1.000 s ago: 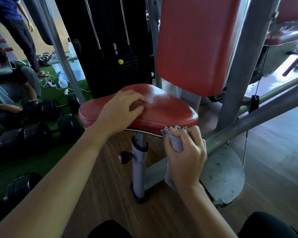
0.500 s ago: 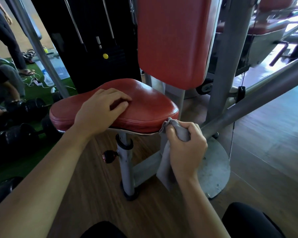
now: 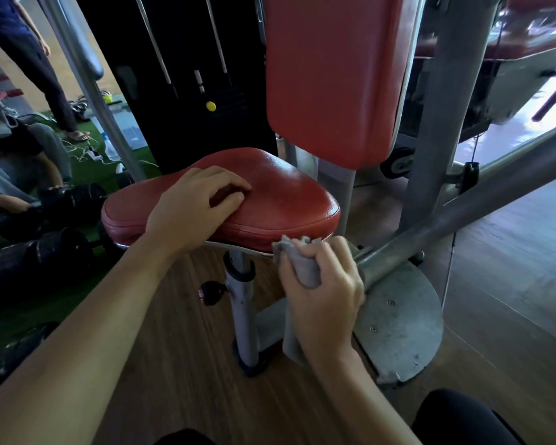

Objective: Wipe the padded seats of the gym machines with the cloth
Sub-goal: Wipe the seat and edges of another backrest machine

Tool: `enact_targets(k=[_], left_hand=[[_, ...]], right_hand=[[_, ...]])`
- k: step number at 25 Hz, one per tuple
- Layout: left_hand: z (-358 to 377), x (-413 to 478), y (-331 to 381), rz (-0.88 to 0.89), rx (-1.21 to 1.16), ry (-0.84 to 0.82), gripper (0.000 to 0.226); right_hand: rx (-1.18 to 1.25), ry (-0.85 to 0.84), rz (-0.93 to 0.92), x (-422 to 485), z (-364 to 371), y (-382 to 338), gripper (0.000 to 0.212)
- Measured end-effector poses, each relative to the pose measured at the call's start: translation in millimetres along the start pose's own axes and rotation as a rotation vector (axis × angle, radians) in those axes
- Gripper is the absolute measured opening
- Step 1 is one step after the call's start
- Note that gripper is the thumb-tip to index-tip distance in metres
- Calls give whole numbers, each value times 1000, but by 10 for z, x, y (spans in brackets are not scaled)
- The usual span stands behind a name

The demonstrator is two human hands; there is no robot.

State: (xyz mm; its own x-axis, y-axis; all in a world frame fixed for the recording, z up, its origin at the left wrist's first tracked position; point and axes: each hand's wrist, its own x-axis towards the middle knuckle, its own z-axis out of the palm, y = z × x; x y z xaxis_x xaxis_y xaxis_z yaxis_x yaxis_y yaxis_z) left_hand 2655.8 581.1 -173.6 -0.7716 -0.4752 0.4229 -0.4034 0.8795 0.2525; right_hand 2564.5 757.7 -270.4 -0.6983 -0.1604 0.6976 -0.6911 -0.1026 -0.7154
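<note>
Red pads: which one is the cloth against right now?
The horizontal seat pad: the right hand holds the grey cloth at its front edge. The upright back pad is untouched.

Wood-plank floor (image 3: 511, 284), green turf (image 3: 87, 165) at left with black dumbbells (image 3: 36, 255)

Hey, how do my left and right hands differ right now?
The left hand rests on top of the seat, holding nothing; the right hand grips the cloth. The left hand sits higher, on the seat's top; the right hand is lower, at the seat's near edge. Both are at the same red seat.
</note>
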Motion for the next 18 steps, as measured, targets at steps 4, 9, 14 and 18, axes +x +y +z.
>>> enact_targets(k=[4, 9, 14, 18], left_hand=[[-5, -17, -13, 0, -3, 0, 22], [19, -23, -4, -15, -24, 32, 21], [-7, -35, -9, -13, -23, 21, 22], [4, -31, 16, -27, -28, 26, 22]], right_hand=[[-6, -26, -10, 111, -88, 118, 18], [61, 61, 122, -50, 69, -85, 21], [9, -34, -7, 76, -53, 61, 18], [42, 50, 105, -9, 10, 4, 19]])
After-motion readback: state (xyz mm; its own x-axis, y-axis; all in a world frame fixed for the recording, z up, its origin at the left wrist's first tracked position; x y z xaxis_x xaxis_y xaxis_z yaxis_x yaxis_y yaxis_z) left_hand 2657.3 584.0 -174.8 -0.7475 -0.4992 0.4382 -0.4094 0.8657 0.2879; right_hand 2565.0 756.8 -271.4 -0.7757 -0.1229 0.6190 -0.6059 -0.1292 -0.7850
